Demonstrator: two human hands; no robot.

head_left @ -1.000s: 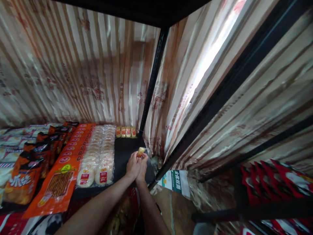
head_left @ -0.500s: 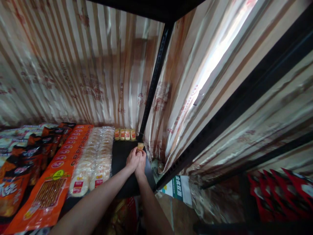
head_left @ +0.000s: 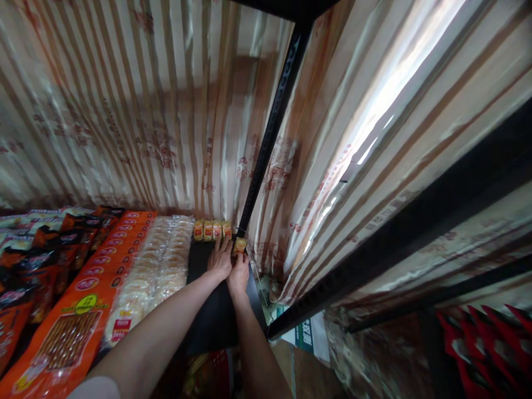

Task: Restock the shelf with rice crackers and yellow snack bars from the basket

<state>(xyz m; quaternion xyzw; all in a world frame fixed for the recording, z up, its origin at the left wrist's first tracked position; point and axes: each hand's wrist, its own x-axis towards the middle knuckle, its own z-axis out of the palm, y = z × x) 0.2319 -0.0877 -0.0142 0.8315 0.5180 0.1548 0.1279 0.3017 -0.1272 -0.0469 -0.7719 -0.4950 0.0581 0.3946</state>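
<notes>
Both my hands reach to the back right corner of a black shelf point(head_left: 208, 327). My right hand point(head_left: 238, 272) pinches a small yellow snack packet point(head_left: 240, 244) and holds it at the foot of the black upright post point(head_left: 266, 144), just right of a row of three like packets point(head_left: 211, 230) standing against the striped curtain. My left hand point(head_left: 220, 259) lies beside it, fingers stretched toward that row and touching or nearly touching the packets.
Left of my hands lie clear packs of round rice crackers point(head_left: 158, 260), a long orange snack bag row point(head_left: 83, 299) and dark orange bags point(head_left: 50, 249). Striped shiny curtain point(head_left: 137, 111) covers the back and right side. Red packets point(head_left: 490, 343) sit on a lower rack at right.
Both hands moved away from me toward the shelf's back corner, carrying the small yellow packet up to the row of packets. The left hand's fingers have spread out.
</notes>
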